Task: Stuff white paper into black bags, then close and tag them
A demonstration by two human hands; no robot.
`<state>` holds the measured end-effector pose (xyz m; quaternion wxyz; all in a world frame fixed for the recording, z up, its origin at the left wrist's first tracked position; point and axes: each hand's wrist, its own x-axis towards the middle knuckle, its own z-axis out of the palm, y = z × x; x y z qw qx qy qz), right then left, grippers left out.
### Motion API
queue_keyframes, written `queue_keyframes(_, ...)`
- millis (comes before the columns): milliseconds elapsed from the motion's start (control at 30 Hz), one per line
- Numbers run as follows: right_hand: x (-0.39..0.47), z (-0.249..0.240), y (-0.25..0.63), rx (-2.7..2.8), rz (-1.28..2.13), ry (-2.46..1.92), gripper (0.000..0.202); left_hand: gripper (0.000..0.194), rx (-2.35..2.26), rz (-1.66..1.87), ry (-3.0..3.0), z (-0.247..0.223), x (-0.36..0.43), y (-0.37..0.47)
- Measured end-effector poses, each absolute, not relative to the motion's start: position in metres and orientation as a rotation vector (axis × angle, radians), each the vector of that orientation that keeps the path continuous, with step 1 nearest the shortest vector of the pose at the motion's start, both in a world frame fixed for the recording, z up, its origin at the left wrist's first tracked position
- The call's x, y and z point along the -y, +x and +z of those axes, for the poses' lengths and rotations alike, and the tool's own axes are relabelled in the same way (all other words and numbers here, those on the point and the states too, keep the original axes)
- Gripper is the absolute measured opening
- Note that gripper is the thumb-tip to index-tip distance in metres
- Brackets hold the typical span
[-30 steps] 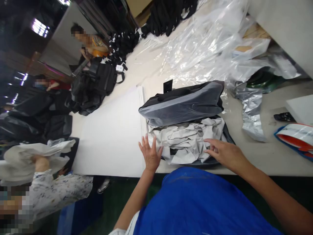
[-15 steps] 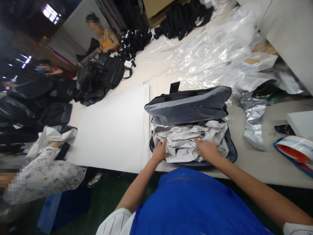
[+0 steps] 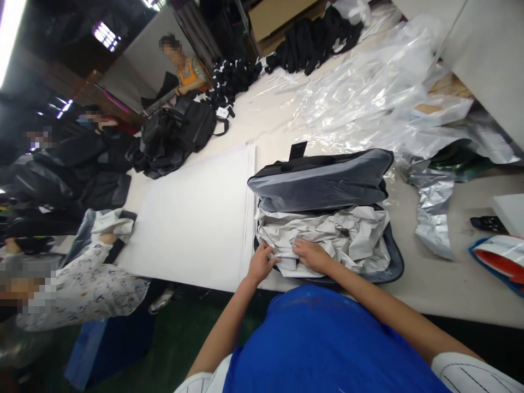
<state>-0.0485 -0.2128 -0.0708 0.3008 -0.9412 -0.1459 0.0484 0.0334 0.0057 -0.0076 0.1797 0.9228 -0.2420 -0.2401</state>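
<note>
An unzipped dark grey bag [image 3: 323, 188] lies on the table before me, its padded flap folded back and a black tag [image 3: 298, 149] sticking up at the far edge. Crumpled whitish paper [image 3: 360, 237] fills its near half. At the near left corner my left hand [image 3: 261, 263] has its fingers closed on the edge of the paper. Close beside it, my right hand [image 3: 313, 256] pinches a fold of the same paper. Some fingertips of both hands are hidden in the creases.
White sheets [image 3: 192, 218] are stacked on the left. Clear plastic bags [image 3: 368, 87] spread behind, with silver film [image 3: 434, 213] and a tape roll [image 3: 501, 256] on the right. Black backpacks [image 3: 180, 131] lie at the back left. A co-worker's patterned sleeve [image 3: 85, 284] is at far left.
My right hand has moved left across the paper, closer to my left hand. My left hand stays at the bag's left corner. The view has shifted slightly.
</note>
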Motion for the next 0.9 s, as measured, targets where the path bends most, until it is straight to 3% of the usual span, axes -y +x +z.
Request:
queue_keyframes(133, 0.225, -0.070, -0.043, 0.357, 0.130, -2.294, 0.015, 0.029, 0.564, -0.511, 2.552, -0.004, 0.003, 0.049)
queue_keyframes(300, 0.226, -0.067, -0.048, 0.353, 0.147, -2.093, 0.028, 0.048, 0.541, 0.118, 2.592, -0.013, 0.038, 0.075)
queue_keyframes(433, 0.217, -0.069, -0.071, 0.391, 0.153, -2.033, 0.025, 0.073, 0.756, 0.098, 2.750, -0.040, 0.066, 0.085)
queue_keyframes(567, 0.205, -0.072, -0.082, 0.254, 0.191, -2.056, 0.026, 0.083, 0.797, 0.150, 2.831, -0.060, 0.075, 0.085)
queue_keyframes(700, 0.196, -0.058, -0.086, 0.090, 0.143, -2.129, 0.028, 0.078, 0.797, 0.309, 2.823, -0.068, 0.070, 0.081)
queue_keyframes(900, 0.231, -0.027, -0.092, -0.640, -0.476, -2.528, 0.035, 0.046, 0.971, 0.416, 2.589, -0.086, 0.048, 0.074)
